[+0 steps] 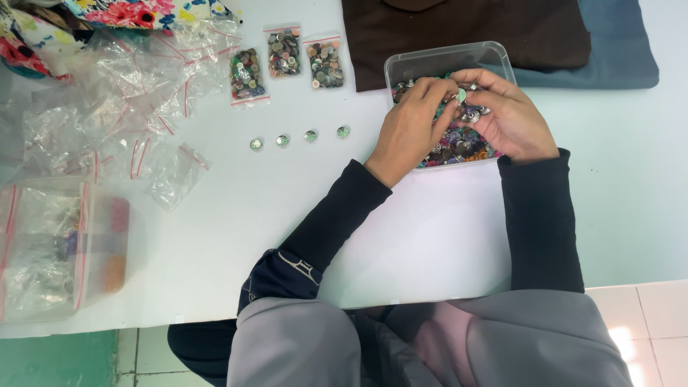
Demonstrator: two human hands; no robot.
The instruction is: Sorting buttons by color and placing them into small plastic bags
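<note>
- Left hand (412, 118) and right hand (505, 115) together over clear box (401, 66) of mixed buttons, fingers pinching pale green button (461, 94).
- Three filled zip bags (284, 54), red-striped, behind four loose buttons (297, 137).

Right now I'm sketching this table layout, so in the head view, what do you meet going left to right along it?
Heap of empty clear bags → three filled button bags → row of four green buttons → left hand → right hand, both over the clear button tub.
</note>
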